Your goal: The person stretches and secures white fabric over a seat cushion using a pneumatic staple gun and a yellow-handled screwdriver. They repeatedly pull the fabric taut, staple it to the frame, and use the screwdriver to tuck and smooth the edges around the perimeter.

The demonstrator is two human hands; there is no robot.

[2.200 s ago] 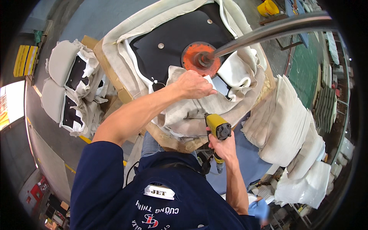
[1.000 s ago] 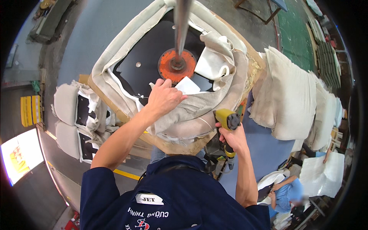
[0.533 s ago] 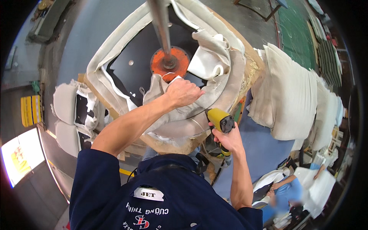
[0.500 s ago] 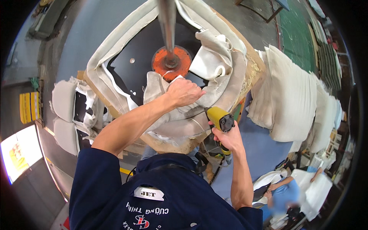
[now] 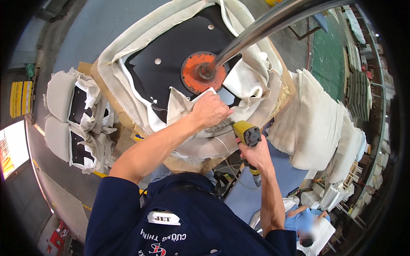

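In front of me lies an upside-down upholstered cushion with beige fabric [image 5: 141, 32] around its edge and a black base panel [image 5: 171, 47]. An orange disc [image 5: 192, 72] on a metal rod [image 5: 273, 23] presses on the panel. My left hand [image 5: 210, 111] is closed on a fold of the beige fabric at the near edge, pulled inward over the panel. In my right hand [image 5: 257, 154] is a yellow and black staple gun [image 5: 246, 131], its nose by the fabric just right of my left hand. White lining [image 5: 239, 81] bunches up at the right.
Under the cushion is a worn padded support [image 5: 284, 91]. Beige covers [image 5: 318, 115] are stacked on a blue surface at the right. Finished-looking cushions [image 5: 60, 96] stand at the left. A co-worker in a blue shirt [image 5: 301, 219] sits at the lower right. An air hose hangs below the gun.
The view has shifted, so the rod now slants to the upper right and more black panel shows. My left hand keeps its grip on the fabric; the staple gun stays close beside it.
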